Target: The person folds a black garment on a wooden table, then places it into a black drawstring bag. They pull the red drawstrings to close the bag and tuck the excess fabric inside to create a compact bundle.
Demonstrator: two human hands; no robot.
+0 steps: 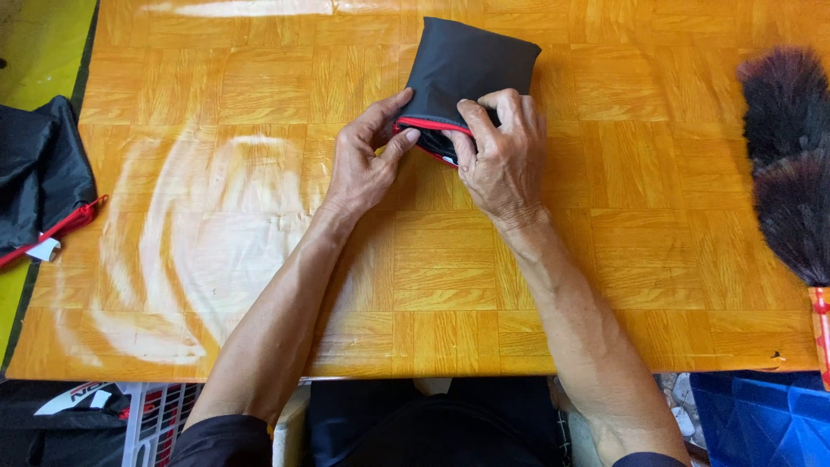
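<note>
A small black fabric pouch [467, 65] with a red zipper edge lies on the orange wooden table [259, 259], toward the far middle. My left hand [363, 160] pinches the pouch's near left corner at the red zipper. My right hand [501, 151] presses on the near right edge, fingers curled over the opening. Both hands grip the pouch at its near side.
A second black fabric item with a red zipper [39, 186] hangs off the table's left edge. A dark feather duster [791, 164] lies at the right edge. Below the near edge are a white crate [151, 419] and a blue box [761, 419].
</note>
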